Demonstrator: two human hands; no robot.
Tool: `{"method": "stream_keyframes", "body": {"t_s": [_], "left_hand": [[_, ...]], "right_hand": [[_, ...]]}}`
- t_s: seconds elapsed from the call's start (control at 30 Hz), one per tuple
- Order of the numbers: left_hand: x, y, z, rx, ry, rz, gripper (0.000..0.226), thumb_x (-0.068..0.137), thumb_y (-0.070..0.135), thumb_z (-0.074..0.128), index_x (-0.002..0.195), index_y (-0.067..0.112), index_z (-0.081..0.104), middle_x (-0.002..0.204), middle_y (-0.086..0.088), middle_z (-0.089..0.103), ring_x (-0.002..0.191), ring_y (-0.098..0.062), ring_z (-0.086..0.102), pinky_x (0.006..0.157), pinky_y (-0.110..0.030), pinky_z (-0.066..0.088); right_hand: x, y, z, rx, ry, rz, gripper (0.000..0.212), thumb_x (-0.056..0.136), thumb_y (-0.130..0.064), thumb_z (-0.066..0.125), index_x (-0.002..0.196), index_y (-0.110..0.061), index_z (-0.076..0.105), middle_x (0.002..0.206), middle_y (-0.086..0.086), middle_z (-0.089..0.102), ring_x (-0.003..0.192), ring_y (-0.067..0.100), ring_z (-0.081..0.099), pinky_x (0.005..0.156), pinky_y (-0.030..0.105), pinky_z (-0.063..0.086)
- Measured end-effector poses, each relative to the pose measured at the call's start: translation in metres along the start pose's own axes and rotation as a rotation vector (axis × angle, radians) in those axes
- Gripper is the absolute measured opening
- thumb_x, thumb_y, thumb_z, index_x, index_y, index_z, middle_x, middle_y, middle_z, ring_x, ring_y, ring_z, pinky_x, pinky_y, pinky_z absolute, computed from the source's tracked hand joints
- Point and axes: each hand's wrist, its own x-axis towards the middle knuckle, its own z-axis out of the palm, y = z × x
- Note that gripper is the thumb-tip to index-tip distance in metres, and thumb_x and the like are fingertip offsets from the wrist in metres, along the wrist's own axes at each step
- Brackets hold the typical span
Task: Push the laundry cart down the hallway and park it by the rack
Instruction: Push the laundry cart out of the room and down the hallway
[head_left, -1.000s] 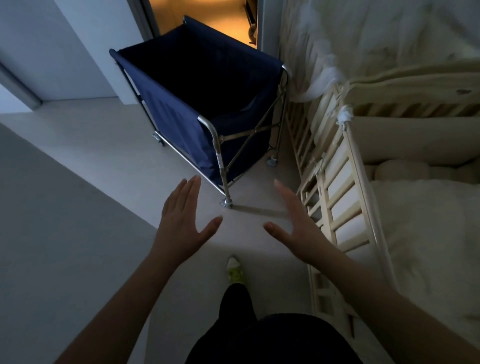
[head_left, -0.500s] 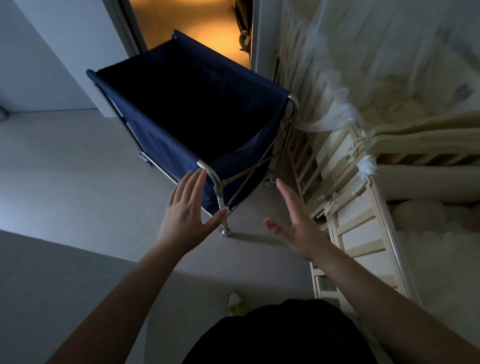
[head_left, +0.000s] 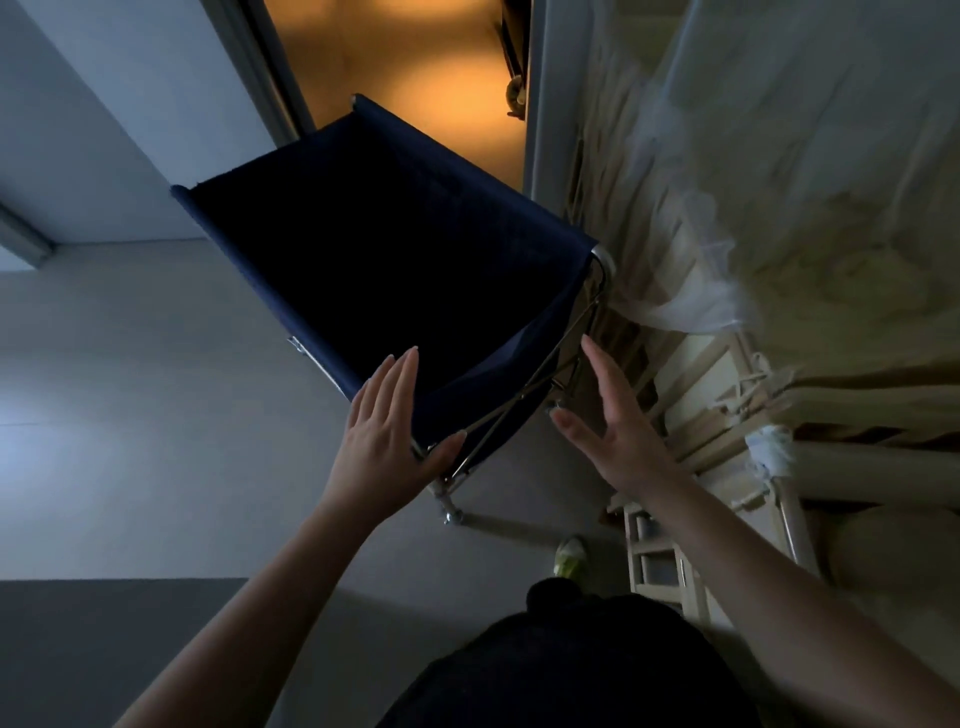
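Note:
The laundry cart (head_left: 395, 260) is a dark blue fabric bin on a folding metal frame with small wheels, standing in front of me at a doorway. My left hand (head_left: 387, 431) is open, fingers together, over the cart's near corner post, its thumb by the metal tube. My right hand (head_left: 613, 431) is open too, held beside the cart's right end frame and apart from it. The bin's inside is dark, so I cannot tell what lies in it.
A wooden cot (head_left: 727, 415) with pale netting and bedding stands tight against the cart's right side. The doorway (head_left: 415, 67) beyond opens onto a warm-lit floor. A white wall (head_left: 104, 130) is at the left, with pale floor (head_left: 130, 389) below it.
I have stepped closer to the cart. Both hands have moved forward from short of the cart to its near corner and right end.

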Motion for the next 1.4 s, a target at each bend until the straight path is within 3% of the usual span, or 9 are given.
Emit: {"method": "stream_keyframes", "body": {"t_s": [0.07, 0.23, 0.47, 0.7, 0.93, 1.0, 1.17, 1.3, 1.4], "left_hand": [[0.02, 0.008, 0.004, 0.005, 0.018, -0.044, 0.094, 0.086, 0.073, 0.04, 0.156, 0.021, 0.005, 0.162, 0.0, 0.016, 0.15, -0.017, 0.007, 0.12, -0.039, 0.015], [0.059, 0.032, 0.012, 0.045, 0.037, -0.089, 0.093, 0.087, 0.071, 0.04, 0.155, 0.016, 0.011, 0.161, -0.002, 0.02, 0.15, -0.018, 0.01, 0.12, -0.042, 0.017], [0.084, 0.034, 0.024, 0.109, 0.048, -0.159, 0.089, 0.09, 0.066, 0.044, 0.155, 0.014, 0.013, 0.16, -0.003, 0.024, 0.149, -0.021, 0.014, 0.119, -0.048, 0.021], [0.103, 0.006, 0.039, 0.108, 0.05, -0.241, 0.088, 0.09, 0.065, 0.043, 0.155, 0.014, 0.012, 0.159, -0.005, 0.025, 0.149, -0.022, 0.015, 0.117, -0.051, 0.022], [0.12, -0.046, 0.057, 0.109, 0.067, -0.307, 0.088, 0.09, 0.065, 0.041, 0.155, 0.013, 0.013, 0.159, -0.006, 0.026, 0.149, -0.025, 0.012, 0.119, -0.051, 0.017], [0.128, -0.056, 0.061, 0.116, 0.068, -0.322, 0.088, 0.089, 0.065, 0.041, 0.155, 0.014, 0.012, 0.159, -0.006, 0.025, 0.15, -0.025, 0.01, 0.12, -0.05, 0.014], [0.137, -0.068, 0.069, 0.107, 0.057, -0.349, 0.085, 0.09, 0.057, 0.045, 0.155, 0.015, 0.01, 0.16, -0.005, 0.022, 0.15, -0.023, 0.007, 0.121, -0.05, 0.013], [0.133, -0.077, 0.086, 0.153, 0.015, -0.38, 0.082, 0.09, 0.051, 0.049, 0.155, 0.015, 0.014, 0.159, -0.007, 0.024, 0.15, -0.024, 0.009, 0.12, -0.05, 0.014], [0.124, -0.082, 0.106, 0.23, -0.083, -0.434, 0.082, 0.09, 0.054, 0.049, 0.155, 0.017, 0.016, 0.158, -0.008, 0.027, 0.15, -0.025, 0.01, 0.12, -0.05, 0.015]], "right_hand": [[0.024, 0.004, -0.017, 0.009, -0.032, -0.014, 0.089, 0.082, -0.068, 0.052, 0.152, -0.037, 0.007, 0.158, -0.024, 0.007, 0.143, -0.01, 0.008, 0.115, 0.022, 0.017], [0.07, 0.011, -0.052, -0.004, -0.088, -0.1, 0.086, 0.085, -0.055, 0.057, 0.153, -0.031, 0.009, 0.156, -0.022, 0.01, 0.141, -0.015, 0.007, 0.109, 0.004, 0.012], [0.114, 0.029, -0.065, 0.001, -0.18, -0.141, 0.085, 0.088, -0.044, 0.06, 0.154, -0.025, 0.01, 0.153, -0.025, 0.009, 0.139, -0.017, 0.005, 0.108, 0.002, 0.011], [0.166, 0.041, -0.065, -0.009, -0.267, -0.11, 0.085, 0.088, -0.047, 0.058, 0.153, -0.029, 0.008, 0.151, -0.031, 0.006, 0.138, -0.02, 0.004, 0.107, 0.0, 0.011], [0.222, 0.052, -0.058, -0.124, -0.304, -0.098, 0.085, 0.087, -0.053, 0.055, 0.153, -0.031, 0.007, 0.156, -0.022, 0.008, 0.138, -0.02, 0.004, 0.103, -0.004, 0.01], [0.235, 0.056, -0.056, -0.207, -0.331, -0.143, 0.087, 0.086, -0.056, 0.055, 0.153, -0.031, 0.006, 0.158, -0.02, 0.007, 0.142, -0.012, 0.004, 0.106, -0.001, 0.009], [0.264, 0.074, -0.053, -0.43, -0.385, -0.276, 0.093, 0.084, -0.064, 0.052, 0.154, -0.026, 0.004, 0.161, -0.015, 0.005, 0.148, 0.002, 0.003, 0.117, 0.021, 0.012], [0.286, 0.094, -0.052, -0.507, -0.44, -0.28, 0.094, 0.083, -0.066, 0.052, 0.154, -0.026, 0.005, 0.158, -0.018, 0.005, 0.146, -0.004, -0.002, 0.114, 0.016, 0.008], [0.311, 0.112, -0.057, -0.554, -0.496, -0.275, 0.097, 0.081, -0.055, 0.063, 0.154, -0.027, 0.005, 0.156, -0.018, 0.005, 0.143, -0.007, -0.003, 0.112, 0.01, 0.003]]}}
